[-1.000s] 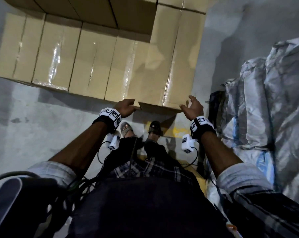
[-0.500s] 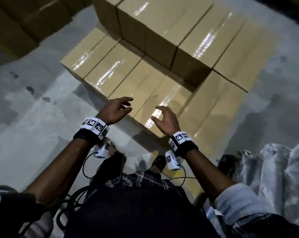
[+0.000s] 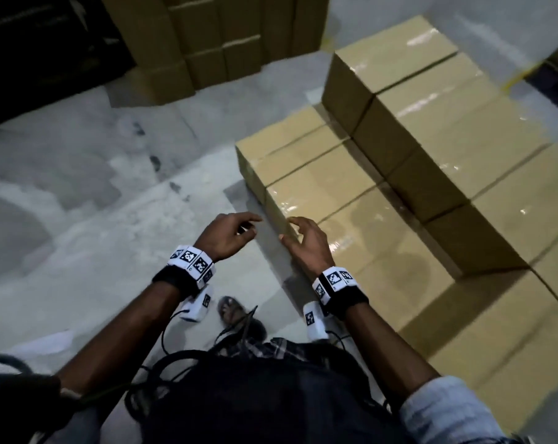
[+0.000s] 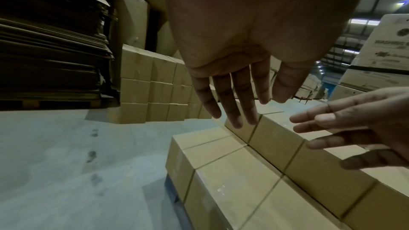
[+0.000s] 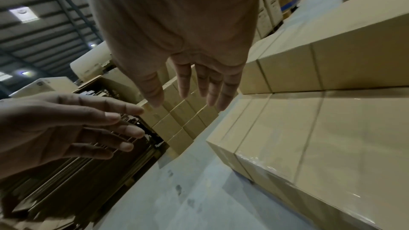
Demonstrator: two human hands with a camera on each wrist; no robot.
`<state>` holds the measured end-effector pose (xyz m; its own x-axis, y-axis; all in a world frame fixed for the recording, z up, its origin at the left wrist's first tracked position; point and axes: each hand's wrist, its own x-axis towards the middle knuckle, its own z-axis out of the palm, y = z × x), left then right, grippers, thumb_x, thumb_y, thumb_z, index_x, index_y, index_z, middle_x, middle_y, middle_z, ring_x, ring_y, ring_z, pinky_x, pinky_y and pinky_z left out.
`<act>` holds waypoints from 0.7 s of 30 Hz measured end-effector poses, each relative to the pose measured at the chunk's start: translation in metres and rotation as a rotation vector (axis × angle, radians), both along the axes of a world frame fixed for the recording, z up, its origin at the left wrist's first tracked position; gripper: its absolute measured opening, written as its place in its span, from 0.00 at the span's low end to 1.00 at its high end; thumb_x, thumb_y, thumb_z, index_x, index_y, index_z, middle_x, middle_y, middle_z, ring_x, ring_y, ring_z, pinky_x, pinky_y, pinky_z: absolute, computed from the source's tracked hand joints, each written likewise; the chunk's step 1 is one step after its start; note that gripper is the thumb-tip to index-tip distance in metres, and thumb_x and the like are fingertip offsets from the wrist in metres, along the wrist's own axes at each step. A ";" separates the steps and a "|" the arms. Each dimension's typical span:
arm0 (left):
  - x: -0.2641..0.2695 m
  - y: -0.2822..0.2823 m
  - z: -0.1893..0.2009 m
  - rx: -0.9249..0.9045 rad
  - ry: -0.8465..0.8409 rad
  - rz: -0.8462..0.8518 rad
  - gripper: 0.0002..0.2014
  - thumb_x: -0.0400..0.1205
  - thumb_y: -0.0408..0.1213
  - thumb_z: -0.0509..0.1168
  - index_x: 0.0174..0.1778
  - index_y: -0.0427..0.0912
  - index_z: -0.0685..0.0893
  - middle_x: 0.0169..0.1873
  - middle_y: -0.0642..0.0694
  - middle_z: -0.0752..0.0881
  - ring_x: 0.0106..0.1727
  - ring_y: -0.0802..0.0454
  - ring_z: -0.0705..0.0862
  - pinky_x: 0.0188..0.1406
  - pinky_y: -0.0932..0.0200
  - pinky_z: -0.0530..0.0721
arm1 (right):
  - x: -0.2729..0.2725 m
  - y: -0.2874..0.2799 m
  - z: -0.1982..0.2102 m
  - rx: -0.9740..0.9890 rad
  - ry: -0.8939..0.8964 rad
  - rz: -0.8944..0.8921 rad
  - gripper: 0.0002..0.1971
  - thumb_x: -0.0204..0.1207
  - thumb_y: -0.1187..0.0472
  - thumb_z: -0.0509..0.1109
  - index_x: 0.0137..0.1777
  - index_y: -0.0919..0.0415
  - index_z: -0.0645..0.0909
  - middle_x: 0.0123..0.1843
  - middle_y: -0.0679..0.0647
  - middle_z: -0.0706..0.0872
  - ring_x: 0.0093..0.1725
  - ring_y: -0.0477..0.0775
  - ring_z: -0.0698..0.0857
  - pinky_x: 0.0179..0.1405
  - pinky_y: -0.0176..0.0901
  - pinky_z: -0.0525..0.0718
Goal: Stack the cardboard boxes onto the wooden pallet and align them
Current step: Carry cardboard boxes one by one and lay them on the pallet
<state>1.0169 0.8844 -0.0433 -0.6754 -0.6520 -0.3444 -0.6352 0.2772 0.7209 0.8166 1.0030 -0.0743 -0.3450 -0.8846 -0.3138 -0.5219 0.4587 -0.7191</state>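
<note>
**Both hands empty, held over near corner of box stack**

Lower layer of cardboard boxes (image 3: 319, 184) sits low on the concrete floor (image 3: 95, 193), taped tops shiny. What's under them: only a dark bluish edge shows at the base in the wrist views, can't tell if it's the pallet. Upper layer of boxes (image 3: 431, 100) stacked on the far/right part of the lower one, set back from the near row, sides flush w/ each other.

L hand (image 3: 228, 235): fingers loosely spread, slightly curled, holding nothing. Hangs over bare floor just left of the stack's near-left corner, apart from the cardboard. L wrist view shows palm (image 4: 243, 41) open, fingers (image 4: 232, 104) straight-ish, pointing toward the box rows.

R hand (image 3: 306, 240): also relaxed, nothing in it. Over the near edge of the lower layer, fingertips close to a box top; touching or not, can't tell from the head view. R wrist view shows fingers (image 5: 212, 86) extended above the tops w/ a gap.

Hands near each other, palms roughly facing.

Bkgd: another pile of small boxes (image 3: 207, 43) beyond the floor gap; dark stack of flattened cardboard (image 4: 50, 50) at left. Person's sandaled foot (image 3: 231, 312) on floor below the hands.
</note>
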 end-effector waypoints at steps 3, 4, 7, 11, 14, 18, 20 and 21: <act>0.036 -0.050 0.005 -0.016 -0.010 0.051 0.19 0.84 0.47 0.66 0.71 0.51 0.87 0.52 0.50 0.93 0.54 0.52 0.90 0.59 0.53 0.85 | 0.027 -0.063 0.007 -0.030 0.023 0.055 0.26 0.78 0.51 0.78 0.75 0.58 0.82 0.74 0.61 0.83 0.71 0.63 0.83 0.71 0.47 0.77; 0.045 -0.066 0.007 -0.016 -0.003 0.077 0.20 0.83 0.48 0.66 0.71 0.51 0.87 0.51 0.51 0.93 0.53 0.54 0.90 0.59 0.53 0.85 | 0.035 -0.082 0.010 -0.039 0.030 0.069 0.26 0.78 0.49 0.77 0.75 0.56 0.82 0.74 0.60 0.83 0.71 0.62 0.82 0.71 0.45 0.76; 0.069 -0.117 0.010 -0.009 0.014 0.170 0.17 0.85 0.44 0.68 0.69 0.52 0.88 0.49 0.54 0.92 0.51 0.56 0.90 0.60 0.52 0.86 | 0.054 -0.144 0.016 -0.056 0.037 0.085 0.25 0.79 0.49 0.77 0.74 0.55 0.82 0.74 0.58 0.83 0.72 0.60 0.82 0.69 0.41 0.74; 0.087 -0.179 0.017 -0.014 0.033 0.259 0.20 0.81 0.50 0.65 0.68 0.53 0.88 0.48 0.57 0.92 0.50 0.58 0.90 0.59 0.51 0.87 | 0.067 -0.221 0.020 -0.107 0.006 0.090 0.24 0.78 0.54 0.79 0.73 0.58 0.83 0.72 0.59 0.84 0.71 0.61 0.83 0.71 0.41 0.75; 0.095 -0.233 0.021 -0.023 0.027 0.275 0.22 0.79 0.53 0.64 0.68 0.54 0.88 0.48 0.58 0.92 0.50 0.58 0.90 0.60 0.51 0.87 | 0.072 -0.285 0.018 -0.124 -0.041 0.062 0.24 0.78 0.54 0.80 0.73 0.55 0.83 0.73 0.58 0.83 0.69 0.61 0.83 0.73 0.53 0.80; 0.103 -0.329 0.019 -0.058 -0.014 0.285 0.20 0.81 0.53 0.67 0.69 0.55 0.87 0.51 0.58 0.91 0.51 0.57 0.90 0.61 0.49 0.87 | 0.081 -0.390 0.008 -0.157 -0.078 0.063 0.24 0.78 0.55 0.80 0.74 0.54 0.82 0.74 0.55 0.82 0.68 0.58 0.83 0.73 0.55 0.80; 0.105 -0.387 0.018 -0.078 -0.043 0.281 0.19 0.83 0.51 0.68 0.70 0.55 0.86 0.52 0.57 0.90 0.52 0.56 0.90 0.61 0.47 0.87 | 0.082 -0.451 0.005 -0.179 -0.096 0.065 0.24 0.78 0.55 0.79 0.74 0.53 0.82 0.73 0.54 0.82 0.66 0.57 0.84 0.71 0.52 0.80; 0.105 -0.413 0.019 -0.092 -0.063 0.283 0.19 0.83 0.52 0.67 0.70 0.56 0.86 0.53 0.58 0.90 0.52 0.56 0.89 0.61 0.46 0.87 | 0.082 -0.478 0.005 -0.182 -0.106 0.064 0.24 0.78 0.54 0.79 0.73 0.53 0.82 0.73 0.53 0.82 0.66 0.56 0.84 0.69 0.51 0.81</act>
